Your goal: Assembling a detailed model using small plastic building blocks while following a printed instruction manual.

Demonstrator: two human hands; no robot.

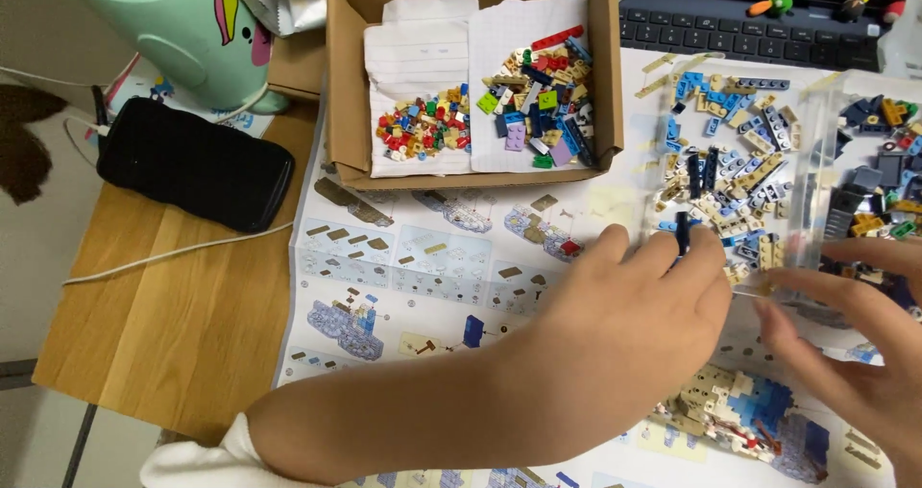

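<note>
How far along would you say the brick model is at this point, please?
Partly built: a tan and blue assembly sits on the instruction sheet. In hand, the left hand pinches a dark blue piece at the loose pile, while the right hand touches a clear tray. Much seems left: many bricks lie unused there and in the cardboard box.
</note>
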